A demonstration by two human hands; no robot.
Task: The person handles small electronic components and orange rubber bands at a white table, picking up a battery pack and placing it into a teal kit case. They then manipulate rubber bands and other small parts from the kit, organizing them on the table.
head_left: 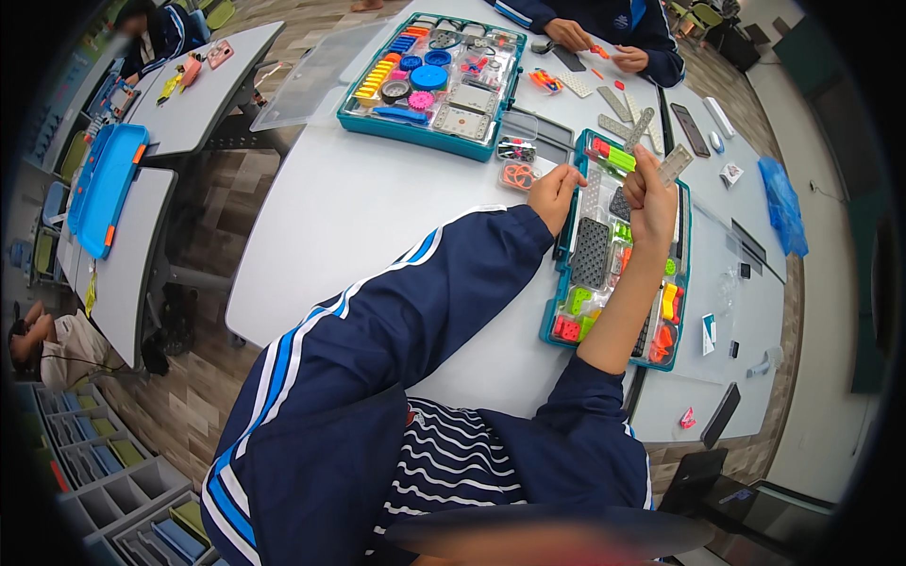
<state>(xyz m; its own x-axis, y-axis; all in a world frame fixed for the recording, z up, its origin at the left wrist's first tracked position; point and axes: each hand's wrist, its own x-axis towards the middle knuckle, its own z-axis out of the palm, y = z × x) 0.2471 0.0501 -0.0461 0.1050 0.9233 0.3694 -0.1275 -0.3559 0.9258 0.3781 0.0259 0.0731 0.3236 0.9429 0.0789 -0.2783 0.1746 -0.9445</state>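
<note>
My right hand (pixel 651 206) is raised over a teal parts case (pixel 552 321), its fingers closed on grey perforated building strips. One strip (pixel 640 130) rises above the fingertips. Another, wider strip (pixel 674 164) sticks out to the right; whether the two are joined I cannot tell. By the left edge of the same case, my left hand (pixel 555 198) has its fingers curled together. Anything inside them is hidden. A small clear box of orange rings (pixel 518 175) lies just left of that hand. Green, red and orange pieces and a dark grey perforated plate (pixel 592 251) fill the case.
A second teal case (pixel 415 137) with wheels and yellow parts stands farther left, its clear lid (pixel 311 80) beside it. Across the table, another person's hands (pixel 604 52) handle small orange pieces near loose grey strips. A phone (pixel 691 130) and blue bag (pixel 781 206) are right.
</note>
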